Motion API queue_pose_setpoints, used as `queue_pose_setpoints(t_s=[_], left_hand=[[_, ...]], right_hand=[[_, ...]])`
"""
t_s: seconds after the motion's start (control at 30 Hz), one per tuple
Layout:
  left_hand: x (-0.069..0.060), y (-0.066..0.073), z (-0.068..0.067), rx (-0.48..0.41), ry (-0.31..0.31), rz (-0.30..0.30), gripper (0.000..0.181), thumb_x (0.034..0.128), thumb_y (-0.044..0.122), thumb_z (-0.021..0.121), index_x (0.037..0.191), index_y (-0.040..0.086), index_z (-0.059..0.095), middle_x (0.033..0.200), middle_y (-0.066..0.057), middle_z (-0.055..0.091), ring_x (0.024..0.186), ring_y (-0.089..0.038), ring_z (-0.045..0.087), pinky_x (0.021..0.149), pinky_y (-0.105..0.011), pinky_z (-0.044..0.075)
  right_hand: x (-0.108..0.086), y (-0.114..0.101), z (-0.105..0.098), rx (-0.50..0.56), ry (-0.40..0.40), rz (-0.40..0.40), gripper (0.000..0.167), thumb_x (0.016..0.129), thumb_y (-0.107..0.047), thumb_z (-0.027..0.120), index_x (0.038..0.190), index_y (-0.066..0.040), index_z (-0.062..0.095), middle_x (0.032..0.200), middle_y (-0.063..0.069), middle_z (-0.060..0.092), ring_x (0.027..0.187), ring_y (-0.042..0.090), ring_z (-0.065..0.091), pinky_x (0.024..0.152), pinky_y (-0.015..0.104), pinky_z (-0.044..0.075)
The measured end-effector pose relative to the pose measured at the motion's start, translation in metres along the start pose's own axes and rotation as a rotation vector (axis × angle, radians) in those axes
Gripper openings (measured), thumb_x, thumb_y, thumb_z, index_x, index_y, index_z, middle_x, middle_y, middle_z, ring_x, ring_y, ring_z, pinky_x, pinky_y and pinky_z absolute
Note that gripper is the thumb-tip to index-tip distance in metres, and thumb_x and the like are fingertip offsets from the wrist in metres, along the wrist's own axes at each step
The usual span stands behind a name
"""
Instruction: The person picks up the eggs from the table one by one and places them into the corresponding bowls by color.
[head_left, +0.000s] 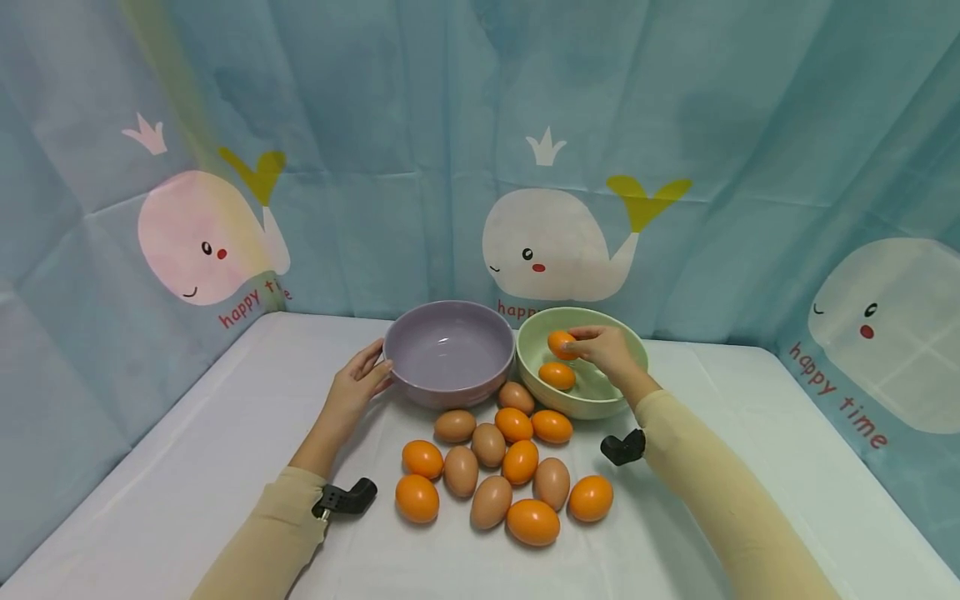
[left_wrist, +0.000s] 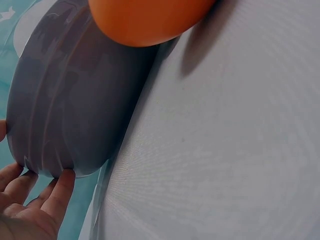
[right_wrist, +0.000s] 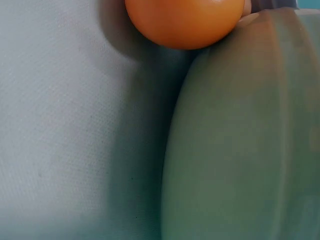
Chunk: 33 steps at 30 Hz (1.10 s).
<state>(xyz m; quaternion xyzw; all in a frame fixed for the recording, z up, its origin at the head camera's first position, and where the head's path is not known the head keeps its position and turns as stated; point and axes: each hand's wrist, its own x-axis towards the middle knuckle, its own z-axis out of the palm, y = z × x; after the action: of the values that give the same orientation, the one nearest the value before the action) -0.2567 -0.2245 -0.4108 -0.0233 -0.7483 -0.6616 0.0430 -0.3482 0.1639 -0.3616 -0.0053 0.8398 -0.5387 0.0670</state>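
While right hand point(head_left: 606, 350) pinches egg point(head_left: 559, 344), left hand point(head_left: 354, 390) touches purple bowl point(head_left: 450, 395).

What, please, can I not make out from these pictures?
Head view: part of the green bowl, behind the right hand.
Head view: end of the middle whale's lettering, behind the green bowl.
Left wrist view: inside of the purple bowl, hidden by its wall.
Left wrist view: top of the orange egg, cut by the upper edge.

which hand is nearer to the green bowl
Right. The right hand is over the green bowl, pinching an orange egg; the left hand is farther off, touching the left side of the purple bowl.
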Motion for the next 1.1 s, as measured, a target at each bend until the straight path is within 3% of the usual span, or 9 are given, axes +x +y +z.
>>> queue_pose_setpoints(t_s=[0.47, 0.87, 1.1], left_hand=[[0.0001, 0.0004, 0.0001, -0.015, -0.003, -0.006, 0.066, 0.1033, 0.028, 0.055, 0.158, 0.008, 0.024, 0.167, -0.008, 0.020, 0.147, -0.027, 0.035, 0.106, -0.026, 0.048], [0.0003, -0.0009, -0.0014, -0.029, -0.011, 0.013, 0.065, 0.1034, 0.027, 0.055, 0.158, 0.006, 0.024, 0.166, -0.009, 0.021, 0.147, -0.026, 0.036, 0.101, -0.017, 0.052], [0.0016, -0.0010, -0.0004, -0.032, -0.011, 0.013, 0.065, 0.1035, 0.025, 0.054, 0.158, 0.006, 0.024, 0.166, -0.009, 0.020, 0.145, -0.030, 0.039, 0.098, -0.015, 0.053]], right_hand=[[0.0035, 0.0022, 0.0021, -0.059, -0.003, 0.036, 0.047, 0.091, -0.015, 0.072, 0.134, 0.001, 0.060, 0.141, 0.020, 0.057, 0.127, 0.032, 0.056, 0.110, 0.041, 0.051], [0.0005, 0.0014, 0.0018, -0.143, -0.012, -0.013, 0.045, 0.087, -0.017, 0.077, 0.126, 0.003, 0.066, 0.131, 0.021, 0.065, 0.119, 0.030, 0.062, 0.095, 0.034, 0.060], [0.0014, 0.0024, 0.0020, -0.162, -0.024, 0.008, 0.043, 0.091, -0.015, 0.073, 0.128, 0.003, 0.064, 0.136, 0.022, 0.060, 0.129, 0.034, 0.055, 0.105, 0.040, 0.055]])
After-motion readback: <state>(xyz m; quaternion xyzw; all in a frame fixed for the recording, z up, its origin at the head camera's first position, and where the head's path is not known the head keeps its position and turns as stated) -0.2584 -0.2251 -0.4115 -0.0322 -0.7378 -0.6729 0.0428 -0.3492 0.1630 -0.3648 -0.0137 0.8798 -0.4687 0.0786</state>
